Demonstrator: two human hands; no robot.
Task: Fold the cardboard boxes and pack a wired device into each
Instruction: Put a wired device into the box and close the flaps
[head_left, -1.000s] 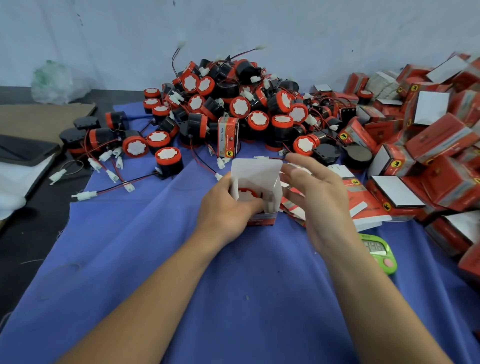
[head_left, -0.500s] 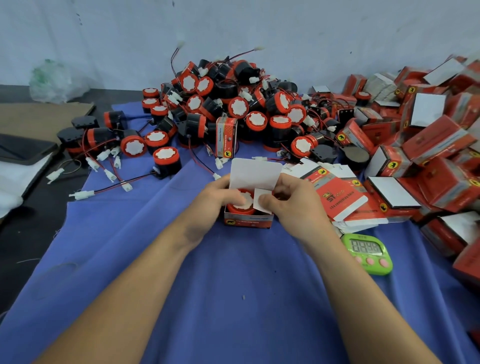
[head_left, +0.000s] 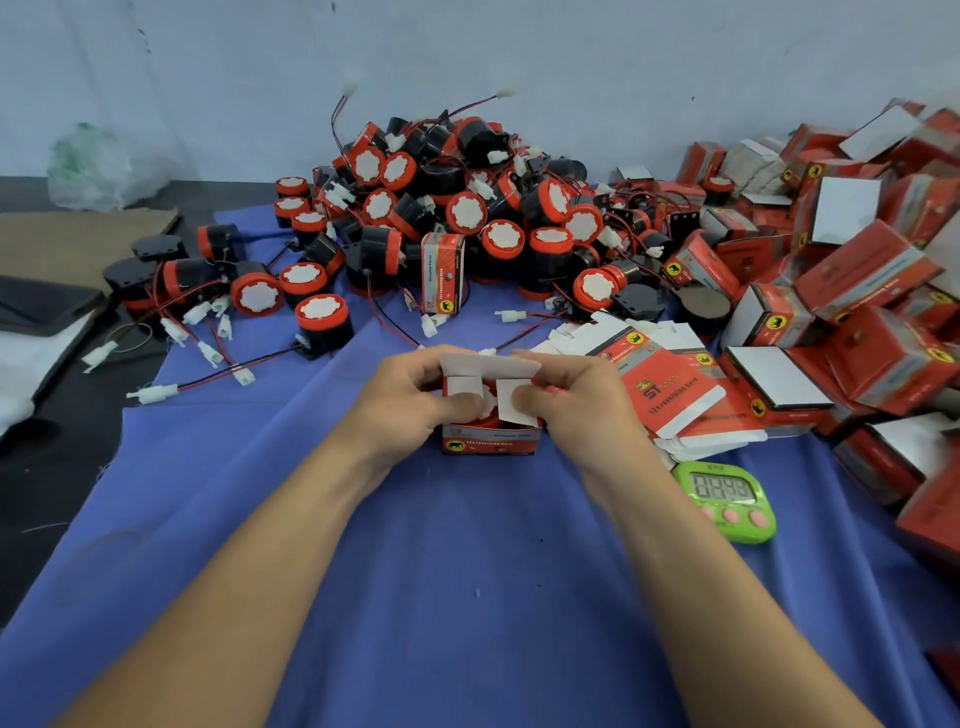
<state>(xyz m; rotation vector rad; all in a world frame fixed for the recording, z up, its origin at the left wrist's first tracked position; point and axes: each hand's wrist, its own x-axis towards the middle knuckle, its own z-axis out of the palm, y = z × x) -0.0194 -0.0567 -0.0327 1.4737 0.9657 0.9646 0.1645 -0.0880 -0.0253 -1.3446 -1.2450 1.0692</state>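
Left flap (head_left: 460, 387) newly down — left hand (head_left: 410, 402), right hand (head_left: 576, 400) apparently round box (head_left: 488, 444)

A small red cardboard box (head_left: 488, 439) stands upright, white top flaps half folded over an orange-rimmed device (head_left: 485, 410).

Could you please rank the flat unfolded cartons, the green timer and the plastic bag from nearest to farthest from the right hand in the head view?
From the right hand, on the cardboard box:
1. flat unfolded cartons, just to its right.
2. green timer, right and nearer the person.
3. plastic bag, far left by the wall.
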